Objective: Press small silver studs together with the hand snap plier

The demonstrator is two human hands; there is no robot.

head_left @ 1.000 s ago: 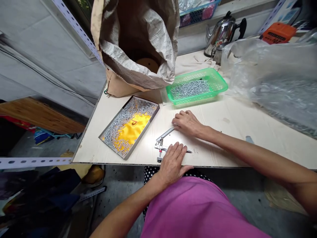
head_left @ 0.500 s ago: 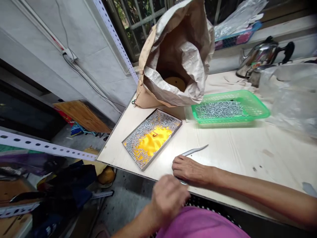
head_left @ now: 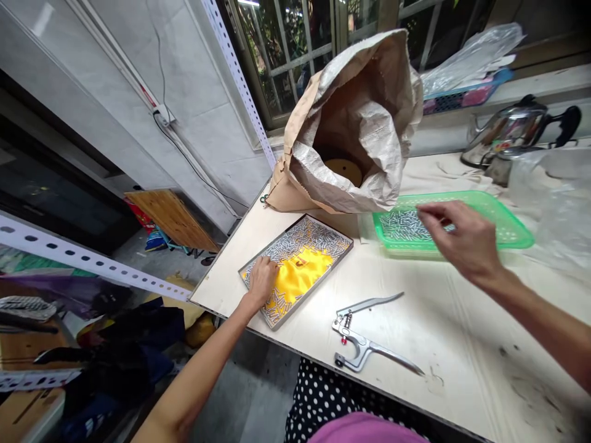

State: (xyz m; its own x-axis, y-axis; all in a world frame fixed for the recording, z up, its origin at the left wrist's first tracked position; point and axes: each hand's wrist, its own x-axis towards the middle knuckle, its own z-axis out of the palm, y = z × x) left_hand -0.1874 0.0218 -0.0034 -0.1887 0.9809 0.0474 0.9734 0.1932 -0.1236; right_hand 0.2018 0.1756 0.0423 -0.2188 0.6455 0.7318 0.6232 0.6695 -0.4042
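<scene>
My left hand [head_left: 262, 282] is in the shallow tray [head_left: 295, 311], its fingers closed down among small silver metal pieces [head_left: 295, 240] beside a patch of shiny yellow cloth [head_left: 302, 271]. What those fingers hold is hidden. Over the green plastic basket [head_left: 512, 231] is my right hand [head_left: 464, 237], thumb and forefinger drawn together above more of the small metal pieces [head_left: 401, 225]. Anything in that pinch is too small to make out. Silver snap pliers [head_left: 362, 338] lie on the table in front of me with their handles spread, and neither hand touches them.
A large open paper sack [head_left: 300, 184] stands behind the tray, with a round tan disc inside. Metal kettles [head_left: 512, 129] and a clear plastic bag [head_left: 558, 203] are at the right back. The table's edge [head_left: 295, 351] runs close to my lap.
My left hand has moved from the table's front edge into the tray. My right hand has let go of the snap pliers and gone over the green basket. The view has shifted slightly.
</scene>
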